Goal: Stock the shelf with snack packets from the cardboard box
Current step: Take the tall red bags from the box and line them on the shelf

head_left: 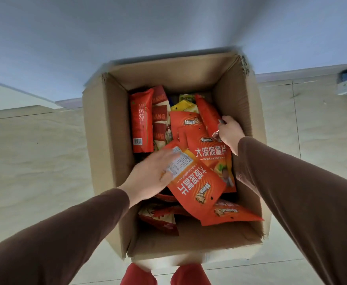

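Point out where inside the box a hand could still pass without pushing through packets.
Bare cardboard floor shows along the near wall, below the orange packets. The far end is shadowed, unclear. Everything between is crowded, with the left hand and right hand among packets.

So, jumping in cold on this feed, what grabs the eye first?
An open cardboard box on the floor fills the middle, heaped with orange snack packets. The left hand holds a large orange packet near the front, and the right hand grips another orange packet by the right wall. A tall red packet stands at the left.
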`<state>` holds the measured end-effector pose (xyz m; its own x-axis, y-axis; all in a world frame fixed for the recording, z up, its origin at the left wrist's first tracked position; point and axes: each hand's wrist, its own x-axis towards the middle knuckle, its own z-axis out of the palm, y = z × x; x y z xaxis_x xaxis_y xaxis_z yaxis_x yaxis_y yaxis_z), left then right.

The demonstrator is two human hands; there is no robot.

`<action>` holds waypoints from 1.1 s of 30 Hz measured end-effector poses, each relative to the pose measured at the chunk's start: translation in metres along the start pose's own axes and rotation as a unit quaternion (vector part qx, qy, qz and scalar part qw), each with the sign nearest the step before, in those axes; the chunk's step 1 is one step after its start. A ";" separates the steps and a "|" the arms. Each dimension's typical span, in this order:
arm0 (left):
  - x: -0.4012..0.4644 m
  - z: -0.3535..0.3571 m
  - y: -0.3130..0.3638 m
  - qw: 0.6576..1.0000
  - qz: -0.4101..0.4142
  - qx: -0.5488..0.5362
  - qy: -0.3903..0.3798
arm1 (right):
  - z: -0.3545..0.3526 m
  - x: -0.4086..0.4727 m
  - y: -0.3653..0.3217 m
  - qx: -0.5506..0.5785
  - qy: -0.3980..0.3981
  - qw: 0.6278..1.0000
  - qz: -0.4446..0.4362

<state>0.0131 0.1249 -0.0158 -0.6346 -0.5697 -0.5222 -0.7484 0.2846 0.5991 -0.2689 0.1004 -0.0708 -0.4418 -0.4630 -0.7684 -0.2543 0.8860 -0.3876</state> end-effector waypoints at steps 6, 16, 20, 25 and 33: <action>0.071 -0.023 -0.037 0.929 -0.255 -0.138 0.232 | 0.009 0.012 0.001 -0.055 -0.003 0.999 0.001; 0.115 -0.014 -0.072 0.928 -0.337 -0.075 0.141 | 0.039 0.033 0.019 -0.155 -0.011 0.988 -0.004; 0.102 -0.024 -0.060 0.931 -0.326 -0.103 0.130 | 0.033 0.014 0.021 0.060 -0.018 0.998 0.032; 0.059 -0.052 -0.011 0.893 -0.296 -0.286 0.184 | -0.008 -0.057 0.009 0.181 -0.086 0.980 0.020; -0.025 -0.160 0.151 0.832 -0.217 -0.473 0.193 | -0.122 -0.218 -0.047 0.284 -0.049 0.955 -0.075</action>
<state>-0.0539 0.0585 0.1850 -0.0985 -0.7174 -0.6897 -0.2881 -0.6429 0.7097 -0.2657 0.1572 0.1770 -0.3482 -0.6054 -0.7157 0.2122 0.6928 -0.6892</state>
